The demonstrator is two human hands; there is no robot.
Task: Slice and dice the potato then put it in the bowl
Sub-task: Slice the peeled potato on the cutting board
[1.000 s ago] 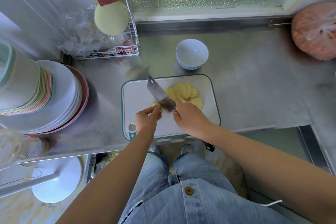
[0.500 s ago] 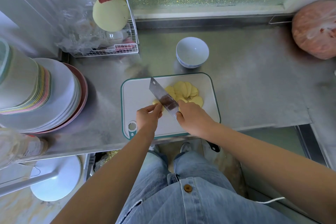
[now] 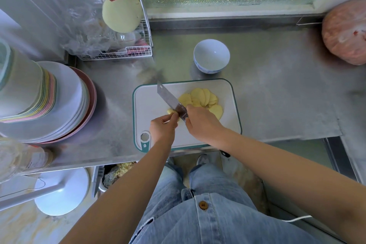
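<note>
A white cutting board (image 3: 150, 103) with a teal rim lies on the steel counter. Several yellow potato slices (image 3: 202, 98) fan out on its right half. My left hand (image 3: 163, 128) pinches a small remaining potato piece (image 3: 170, 111) against the board. My right hand (image 3: 203, 124) grips the handle of a cleaver (image 3: 170, 101), whose blade slants up and left with its edge right beside the held piece. A white bowl (image 3: 211, 55) with nothing in it stands just behind the board.
A stack of plates (image 3: 65, 103) and pastel bowls fills the counter's left. A wire rack (image 3: 118, 53) with plastic bags stands at back left. A pink bagged bundle (image 3: 345, 33) sits at far right. The counter edge runs just below the board.
The cleaver and both hands have stayed at the small potato piece, with only slight shifts of blade and camera. The slice pile looks the same.
</note>
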